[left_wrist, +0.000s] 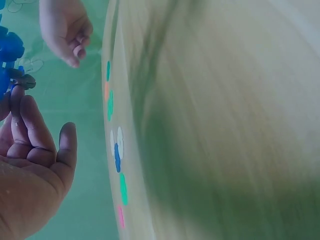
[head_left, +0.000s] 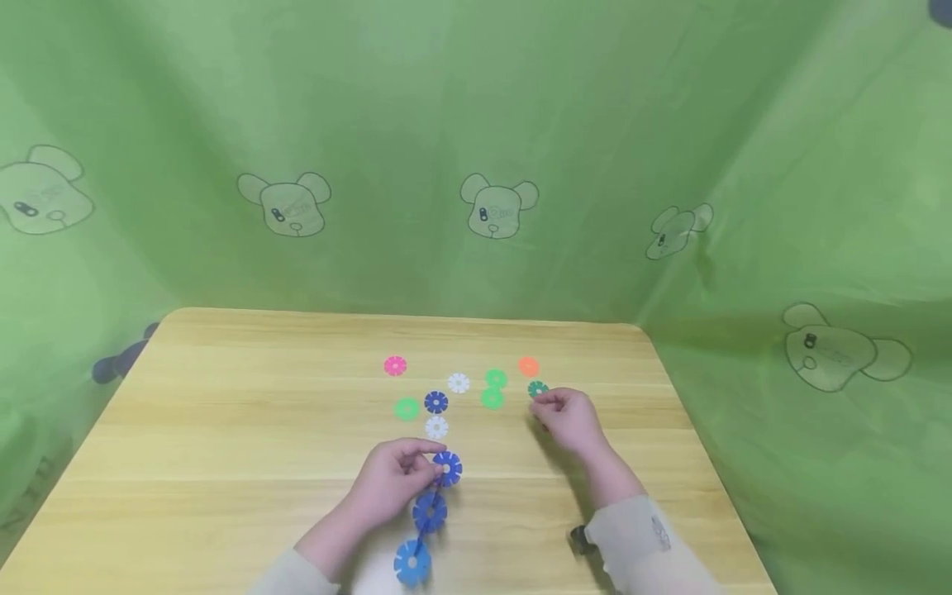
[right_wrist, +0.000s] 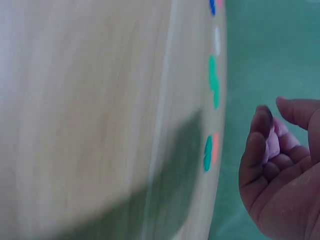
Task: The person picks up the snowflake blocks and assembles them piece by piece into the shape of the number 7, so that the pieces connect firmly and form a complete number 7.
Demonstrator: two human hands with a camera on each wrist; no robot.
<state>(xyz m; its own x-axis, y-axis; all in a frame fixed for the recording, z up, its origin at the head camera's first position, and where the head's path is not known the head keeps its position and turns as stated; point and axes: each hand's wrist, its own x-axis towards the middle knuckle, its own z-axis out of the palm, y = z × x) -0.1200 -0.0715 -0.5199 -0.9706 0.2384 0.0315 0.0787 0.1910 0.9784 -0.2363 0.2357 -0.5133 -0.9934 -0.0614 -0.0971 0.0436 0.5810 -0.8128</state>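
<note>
Chain of blue discs — pinched by left hand; right hand empty, loosely curled, beside dark-green disc — contact unclear.

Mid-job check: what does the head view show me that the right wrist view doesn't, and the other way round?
Only the head view shows the left hand, holding the chain of blue discs. Only the right wrist view shows the right hand from its palm side, with a gap between thumb and forefinger. Both show the right hand itself, the dark green disc near the orange disc, the wooden table and the green cloth.
</note>
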